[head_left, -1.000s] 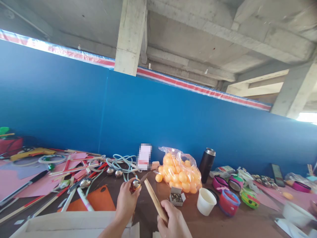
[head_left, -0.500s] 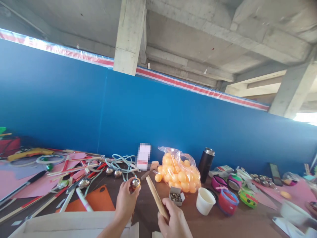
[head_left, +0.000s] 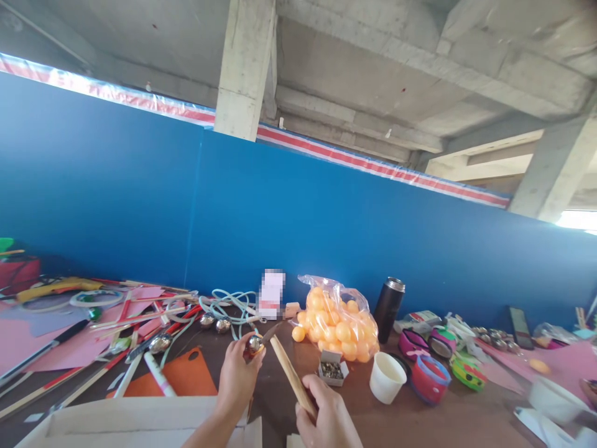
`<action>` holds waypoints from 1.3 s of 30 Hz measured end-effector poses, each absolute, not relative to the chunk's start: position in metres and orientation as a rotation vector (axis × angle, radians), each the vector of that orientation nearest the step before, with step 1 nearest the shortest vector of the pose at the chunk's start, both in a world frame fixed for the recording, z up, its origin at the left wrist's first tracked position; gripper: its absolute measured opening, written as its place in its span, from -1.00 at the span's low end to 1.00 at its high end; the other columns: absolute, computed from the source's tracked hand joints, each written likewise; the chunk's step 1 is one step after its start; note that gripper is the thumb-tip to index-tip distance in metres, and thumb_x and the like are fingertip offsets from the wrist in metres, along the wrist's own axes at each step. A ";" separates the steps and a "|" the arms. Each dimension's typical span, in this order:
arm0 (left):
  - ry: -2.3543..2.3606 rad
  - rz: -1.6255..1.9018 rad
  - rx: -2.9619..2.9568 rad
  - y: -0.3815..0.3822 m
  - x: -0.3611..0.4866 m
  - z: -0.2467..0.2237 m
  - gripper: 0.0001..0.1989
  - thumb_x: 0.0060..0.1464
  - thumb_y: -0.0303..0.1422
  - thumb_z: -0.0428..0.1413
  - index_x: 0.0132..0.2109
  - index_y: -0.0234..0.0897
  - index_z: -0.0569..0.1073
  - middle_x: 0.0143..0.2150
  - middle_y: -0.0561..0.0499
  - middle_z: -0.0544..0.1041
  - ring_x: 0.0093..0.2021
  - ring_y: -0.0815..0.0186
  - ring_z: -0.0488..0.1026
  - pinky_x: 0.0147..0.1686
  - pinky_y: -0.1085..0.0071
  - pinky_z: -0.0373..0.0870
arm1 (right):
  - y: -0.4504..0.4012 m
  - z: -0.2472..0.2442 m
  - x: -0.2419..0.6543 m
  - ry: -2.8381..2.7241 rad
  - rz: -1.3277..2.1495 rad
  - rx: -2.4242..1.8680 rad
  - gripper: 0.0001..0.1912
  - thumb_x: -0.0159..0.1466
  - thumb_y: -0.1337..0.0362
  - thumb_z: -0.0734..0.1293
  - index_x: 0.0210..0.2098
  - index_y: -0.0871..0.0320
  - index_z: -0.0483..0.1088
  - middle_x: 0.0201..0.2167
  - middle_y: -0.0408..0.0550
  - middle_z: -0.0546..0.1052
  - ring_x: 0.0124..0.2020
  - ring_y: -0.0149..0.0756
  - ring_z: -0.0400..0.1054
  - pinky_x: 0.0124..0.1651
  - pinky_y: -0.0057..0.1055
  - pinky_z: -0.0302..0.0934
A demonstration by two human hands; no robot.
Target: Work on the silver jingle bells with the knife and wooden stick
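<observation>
A shiny silver ball [head_left: 254,344] is pinched in the fingertips of my left hand [head_left: 239,372], with some orange showing at its edge. My right hand [head_left: 325,410] is wrapped round the wooden handle of what looks like a hammer [head_left: 290,372]. Its narrow dark head slants at the handle's far end, close beside the ball; whether they touch I cannot tell. Behind my left hand, two more silver balls [head_left: 222,325] lie on the table. A small open box of metal bits [head_left: 332,371] stands just beyond my right hand.
A clear bag of orange balls [head_left: 338,330] sits behind the box. To its right are a black bottle [head_left: 390,310], a white cup [head_left: 388,378] and small colourful pouches [head_left: 430,379]. Sticks, cords and orange sheet [head_left: 186,373] clutter the left. Cardboard [head_left: 140,423] lies in front.
The hammer has tipped slightly left and down, bringing its head nearer the silver ball. My left hand has barely moved and still grips the ball.
</observation>
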State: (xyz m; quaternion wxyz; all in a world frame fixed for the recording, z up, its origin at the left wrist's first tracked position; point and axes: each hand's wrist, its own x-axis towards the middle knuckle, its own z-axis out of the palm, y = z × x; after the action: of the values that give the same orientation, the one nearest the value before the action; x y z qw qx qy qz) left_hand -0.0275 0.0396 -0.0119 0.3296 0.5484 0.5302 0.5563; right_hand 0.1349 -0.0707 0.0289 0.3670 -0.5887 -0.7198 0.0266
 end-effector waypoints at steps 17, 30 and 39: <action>1.393 1.480 1.434 0.041 -0.028 -0.017 -0.54 -0.13 -0.16 0.06 -0.06 -0.29 0.38 -0.21 -0.04 0.36 -0.32 0.28 0.44 -0.24 0.32 0.41 | -0.069 0.024 0.137 -1.882 0.073 -1.533 -0.81 -0.01 0.46 0.16 -0.41 0.12 0.27 -0.57 -0.19 0.37 -0.54 -0.38 0.28 -0.45 -0.57 0.15; 1.445 1.463 1.460 0.041 -0.029 -0.012 -0.52 -0.12 -0.16 0.04 -0.04 -0.32 0.38 -0.20 -0.07 0.37 -0.32 0.28 0.44 -0.23 0.34 0.39 | -0.071 0.028 0.135 -1.924 0.087 -1.581 -0.80 -0.02 0.50 0.16 -0.42 0.11 0.24 -0.54 -0.18 0.39 -0.53 -0.38 0.29 -0.45 -0.57 0.15; 1.499 1.435 1.461 0.041 -0.029 -0.015 -0.53 -0.12 -0.17 0.03 -0.06 -0.32 0.38 -0.15 -0.11 0.38 -0.32 0.27 0.46 -0.27 0.35 0.41 | -0.073 0.030 0.134 -1.941 0.080 -1.618 -0.79 -0.01 0.50 0.16 -0.40 0.12 0.26 -0.53 -0.17 0.39 -0.52 -0.38 0.29 -0.43 -0.57 0.15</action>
State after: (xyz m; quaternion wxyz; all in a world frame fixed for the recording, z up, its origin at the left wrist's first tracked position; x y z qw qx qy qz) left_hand -0.0293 0.0412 -0.0149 0.2974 0.5497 0.5640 0.5398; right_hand 0.1337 -0.0725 0.0301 0.3021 -0.6101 -0.7319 0.0302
